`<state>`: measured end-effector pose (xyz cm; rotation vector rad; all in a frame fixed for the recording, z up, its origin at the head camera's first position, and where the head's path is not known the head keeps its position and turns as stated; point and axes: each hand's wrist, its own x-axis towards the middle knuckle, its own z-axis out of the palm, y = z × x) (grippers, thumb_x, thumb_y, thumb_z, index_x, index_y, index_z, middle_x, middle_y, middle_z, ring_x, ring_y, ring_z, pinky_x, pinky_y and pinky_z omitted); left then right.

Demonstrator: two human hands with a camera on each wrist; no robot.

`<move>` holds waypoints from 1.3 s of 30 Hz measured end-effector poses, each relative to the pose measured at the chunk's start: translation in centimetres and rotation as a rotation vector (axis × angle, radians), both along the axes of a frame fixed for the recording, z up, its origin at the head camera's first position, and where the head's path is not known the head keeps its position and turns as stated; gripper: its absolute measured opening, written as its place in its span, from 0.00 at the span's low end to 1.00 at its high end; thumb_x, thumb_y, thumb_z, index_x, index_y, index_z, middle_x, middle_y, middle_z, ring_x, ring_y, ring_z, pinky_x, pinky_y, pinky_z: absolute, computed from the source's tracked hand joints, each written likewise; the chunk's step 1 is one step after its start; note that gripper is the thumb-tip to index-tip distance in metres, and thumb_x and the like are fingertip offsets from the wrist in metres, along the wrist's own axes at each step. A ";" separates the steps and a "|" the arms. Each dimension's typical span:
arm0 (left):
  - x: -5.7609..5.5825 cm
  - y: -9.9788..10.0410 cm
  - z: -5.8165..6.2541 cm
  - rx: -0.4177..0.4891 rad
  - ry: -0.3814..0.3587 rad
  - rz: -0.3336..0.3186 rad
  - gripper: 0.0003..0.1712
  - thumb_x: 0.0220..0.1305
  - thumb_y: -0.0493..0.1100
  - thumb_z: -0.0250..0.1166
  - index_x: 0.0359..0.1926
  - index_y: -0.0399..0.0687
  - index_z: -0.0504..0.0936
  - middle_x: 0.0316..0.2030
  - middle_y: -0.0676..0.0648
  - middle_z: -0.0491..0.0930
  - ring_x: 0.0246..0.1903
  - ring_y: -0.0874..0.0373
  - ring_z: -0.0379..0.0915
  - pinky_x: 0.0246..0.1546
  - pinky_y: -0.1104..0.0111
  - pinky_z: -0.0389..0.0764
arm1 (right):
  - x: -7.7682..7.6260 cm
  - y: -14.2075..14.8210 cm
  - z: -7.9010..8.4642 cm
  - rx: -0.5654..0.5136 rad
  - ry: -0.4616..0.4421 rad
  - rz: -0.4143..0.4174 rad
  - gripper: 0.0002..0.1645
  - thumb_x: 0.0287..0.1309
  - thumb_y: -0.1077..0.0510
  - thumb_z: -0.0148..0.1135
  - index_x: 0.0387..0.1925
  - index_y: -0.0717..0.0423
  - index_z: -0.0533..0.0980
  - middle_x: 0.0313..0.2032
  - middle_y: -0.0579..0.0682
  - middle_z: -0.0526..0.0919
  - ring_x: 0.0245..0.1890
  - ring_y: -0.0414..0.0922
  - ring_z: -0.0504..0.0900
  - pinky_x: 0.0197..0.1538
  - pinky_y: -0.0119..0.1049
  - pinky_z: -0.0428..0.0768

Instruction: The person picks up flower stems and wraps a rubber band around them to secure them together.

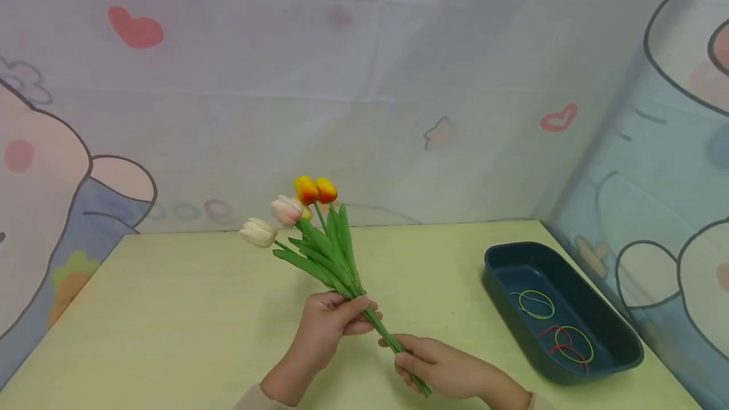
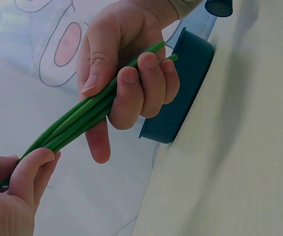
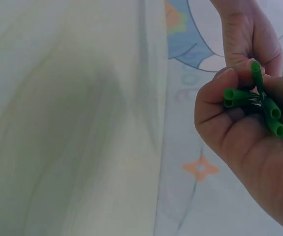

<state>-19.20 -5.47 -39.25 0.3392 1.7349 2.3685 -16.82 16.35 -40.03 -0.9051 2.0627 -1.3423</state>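
A bunch of tulips [image 1: 330,252], white, pinkish and yellow-orange, slants over the table with its blooms up and to the left. My left hand [image 1: 331,323] pinches the stems just below the green leaves. Lower down, my right hand [image 1: 438,366] grips the stems near their cut ends. In the left wrist view, the gathered stems [image 2: 77,120] run from the left fingers into the curled right fingers. Hollow stem ends [image 3: 274,113] poke out of the right hand in the right wrist view, spread in different directions. A small yellow bloom is mostly hidden behind the pinkish one.
A dark blue tray [image 1: 612,309] stands on the right side of the pale yellow table [image 1: 188,315]. Inside it lie a yellow ring [image 1: 551,310] and several other thin red, yellow and bluish loops. A cartoon-printed cloth [image 1: 342,112] hangs behind the table.
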 end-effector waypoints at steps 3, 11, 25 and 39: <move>0.3 0.2 0.1 0.000 -0.018 0.002 0.15 0.65 0.33 0.61 0.42 0.17 0.76 0.29 0.46 0.85 0.34 0.56 0.85 0.39 0.66 0.87 | 0.4 0.1 0.2 0.004 0.002 0.012 0.22 0.76 0.58 0.40 0.59 0.72 0.64 0.26 0.43 0.72 0.25 0.32 0.70 0.34 0.25 0.75; 0.6 0.4 0.2 -0.011 -0.030 0.011 0.17 0.66 0.33 0.61 0.42 0.15 0.75 0.28 0.50 0.84 0.34 0.58 0.85 0.38 0.67 0.87 | 0.6 0.2 0.0 -0.055 -0.061 -0.022 0.26 0.73 0.56 0.47 0.62 0.72 0.64 0.34 0.59 0.83 0.28 0.34 0.77 0.33 0.27 0.80; 0.4 0.1 0.6 -0.023 -0.047 0.066 0.15 0.65 0.32 0.61 0.41 0.16 0.76 0.27 0.48 0.84 0.32 0.57 0.85 0.36 0.68 0.87 | 0.2 5.5 4.0 0.056 0.182 -0.229 0.29 0.71 0.55 0.52 0.65 0.69 0.63 0.51 0.57 0.78 0.49 0.37 0.77 0.50 0.27 0.80; 0.5 0.2 0.8 -0.017 -0.039 0.062 0.14 0.66 0.32 0.60 0.40 0.17 0.77 0.28 0.49 0.83 0.32 0.58 0.85 0.37 0.68 0.87 | -1.1 16.2 4.3 0.195 0.367 -0.574 0.26 0.69 0.56 0.55 0.63 0.66 0.66 0.51 0.60 0.78 0.44 0.27 0.77 0.42 0.29 0.83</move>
